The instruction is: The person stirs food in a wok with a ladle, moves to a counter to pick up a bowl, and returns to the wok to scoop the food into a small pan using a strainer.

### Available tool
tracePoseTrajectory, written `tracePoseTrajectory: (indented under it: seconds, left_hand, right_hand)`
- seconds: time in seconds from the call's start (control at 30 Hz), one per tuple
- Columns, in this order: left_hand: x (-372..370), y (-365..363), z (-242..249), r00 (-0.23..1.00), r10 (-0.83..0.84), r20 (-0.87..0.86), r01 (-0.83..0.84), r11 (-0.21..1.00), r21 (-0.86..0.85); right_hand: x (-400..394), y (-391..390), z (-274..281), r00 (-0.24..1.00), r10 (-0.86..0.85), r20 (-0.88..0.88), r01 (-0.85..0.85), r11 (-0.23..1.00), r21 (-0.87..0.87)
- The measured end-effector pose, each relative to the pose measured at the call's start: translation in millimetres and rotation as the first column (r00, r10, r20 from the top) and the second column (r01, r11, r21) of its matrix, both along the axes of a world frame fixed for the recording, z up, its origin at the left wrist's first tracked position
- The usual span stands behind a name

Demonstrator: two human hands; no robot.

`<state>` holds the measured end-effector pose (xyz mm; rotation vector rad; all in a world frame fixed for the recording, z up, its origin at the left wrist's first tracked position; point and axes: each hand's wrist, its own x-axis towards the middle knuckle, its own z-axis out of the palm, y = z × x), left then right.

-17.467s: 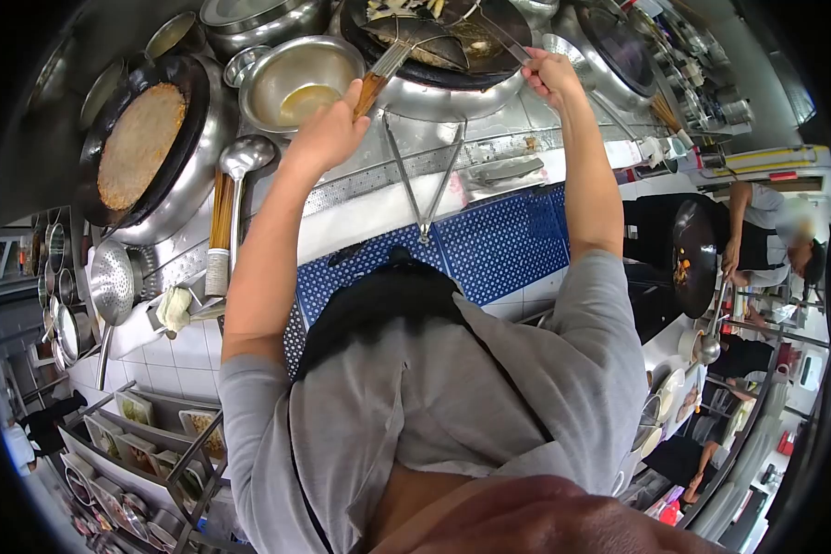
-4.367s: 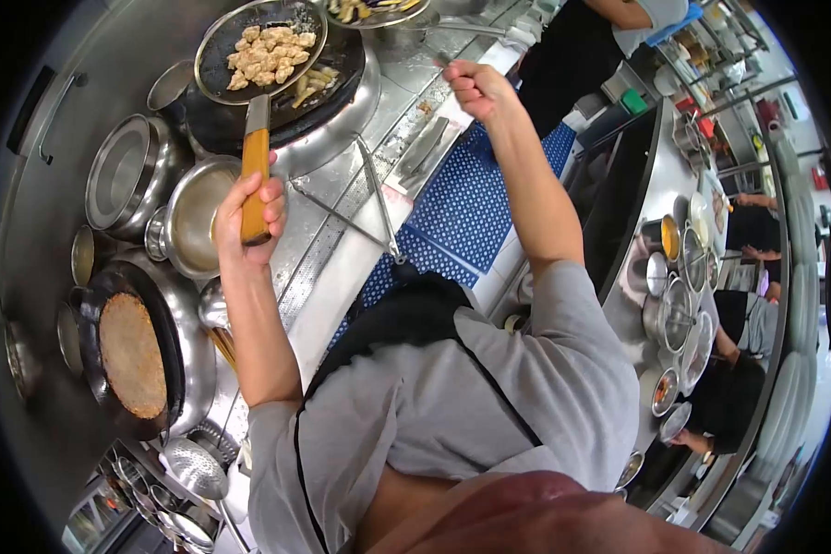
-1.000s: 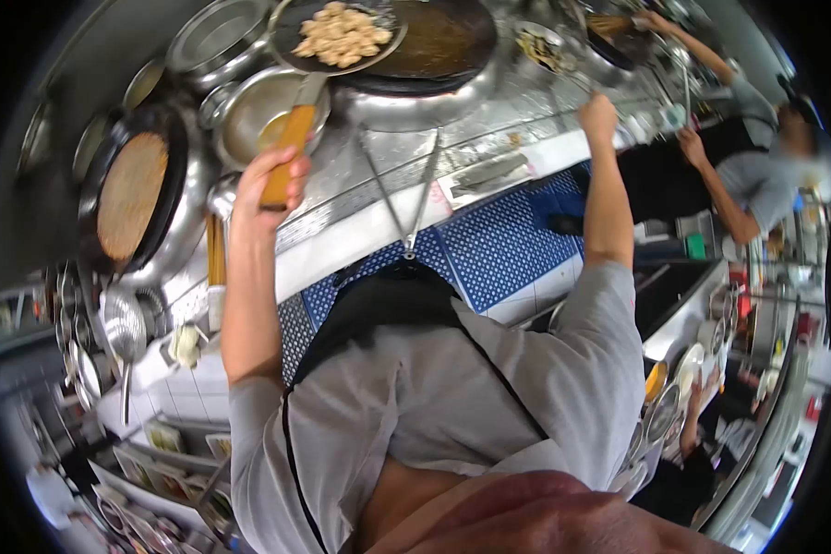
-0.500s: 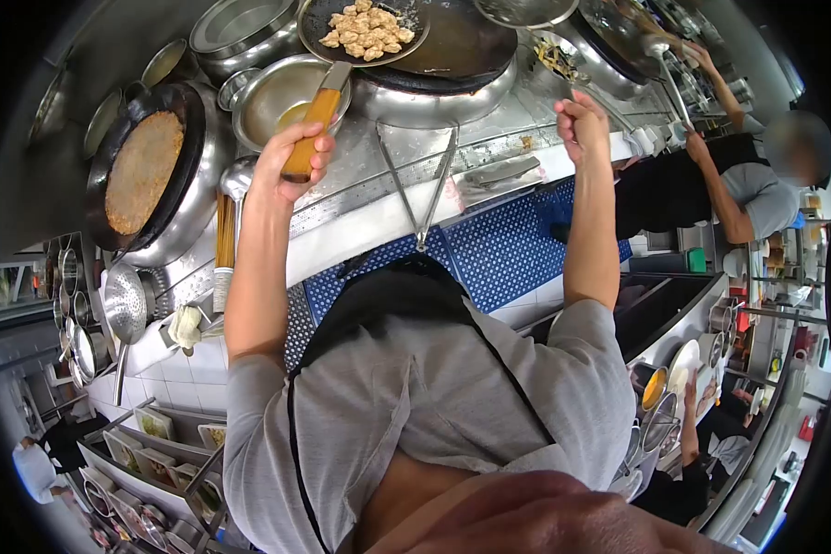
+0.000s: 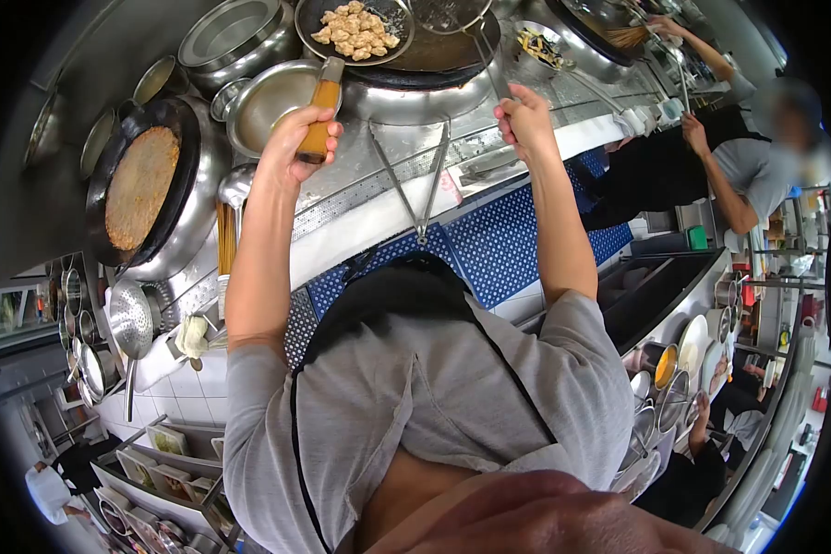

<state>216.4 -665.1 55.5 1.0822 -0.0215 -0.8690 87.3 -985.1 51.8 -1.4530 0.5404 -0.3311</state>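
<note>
My left hand is closed around the wooden handle of a wide, shallow strainer. Browned, lumpy pieces of food lie heaped in it, over the left side of a dark wok. In my right hand is the thin metal handle of a round mesh skimmer, its head above the same wok near the strainer's rim. A metal bowl stands just beyond my left hand.
To the left, a wok holds brownish liquid, with a ladle nearby. Tongs straddle the counter's front edge. A small strainer of dark and yellow pieces sits right of the wok. A co-worker works at the far right.
My right hand has moved left, and the mesh skimmer has come left over the wok, closer to the strainer. My left hand still holds the strainer in nearly the same place.
</note>
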Motion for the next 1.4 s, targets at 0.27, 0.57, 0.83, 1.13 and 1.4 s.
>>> tracePoseTrajectory:
  seconds: [0.27,0.57,0.83,1.13,1.4]
  left_hand:
    - [21.6,-42.5,-1.5,0.921,-0.112,0.372,-0.05,0.915,0.4]
    - [21.3,-53.6,-25.5,0.802,-0.168,0.573,-0.274,0.75,0.602]
    - [13.5,-32.3,-2.5,0.879,-0.016,0.477,-0.213,0.881,0.422]
    - [1.7,-5.1,0.4,0.945,0.033,0.325,-0.138,0.942,0.307]
    - [3.0,-2.9,1.6,0.943,0.085,0.322,-0.191,0.93,0.314]
  right_hand:
    - [45.7,-20.3,-21.9,1.0,0.017,0.019,-0.023,0.929,0.37]
    - [31.1,-47.4,-31.3,0.996,0.015,0.084,-0.045,0.932,0.36]
    - [-4.6,-22.2,-13.7,0.999,-0.032,0.007,0.03,0.987,0.158]
    - [-17.4,4.4,-0.1,0.991,-0.13,-0.016,0.131,0.98,0.152]
    - [20.0,-13.1,12.0,0.998,-0.064,0.013,0.065,0.979,-0.192]
